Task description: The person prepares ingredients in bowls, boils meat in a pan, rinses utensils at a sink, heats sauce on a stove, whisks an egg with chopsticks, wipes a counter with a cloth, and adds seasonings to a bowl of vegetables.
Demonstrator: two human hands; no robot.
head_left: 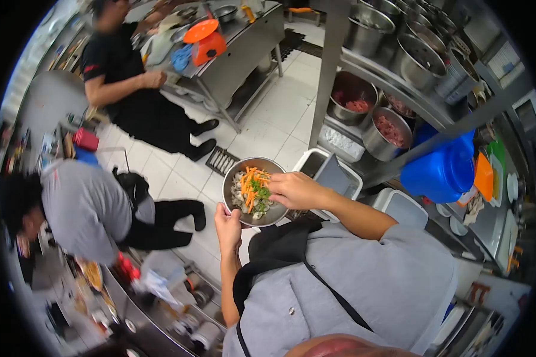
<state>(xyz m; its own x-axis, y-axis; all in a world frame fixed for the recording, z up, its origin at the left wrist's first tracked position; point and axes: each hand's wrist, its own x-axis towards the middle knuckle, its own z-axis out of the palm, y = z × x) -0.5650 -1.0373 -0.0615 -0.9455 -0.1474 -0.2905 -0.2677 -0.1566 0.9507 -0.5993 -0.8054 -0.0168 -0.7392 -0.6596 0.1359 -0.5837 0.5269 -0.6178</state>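
Note:
A round metal bowl (274, 218) is held up in front of my body, above the tiled floor. Inside it lie orange carrot strips (254, 178), chopped green pieces (260, 193) and pale greyish slices (238, 193). My left hand (228, 226) grips the bowl's near left rim, thumb on the edge. From the right, my right hand (289, 189) reaches over the rim, its fingers bent together at the greens and carrots. Its fingertips are partly hidden, and I cannot make out what they hold.
Two people stand at the left, one in black (122, 77), one in grey (86, 205). An orange scale (207, 44) sits on a steel table (244, 44). A steel rack (369, 65) holds metal pots at the right, near a blue container (438, 172) and a white bin (354, 178).

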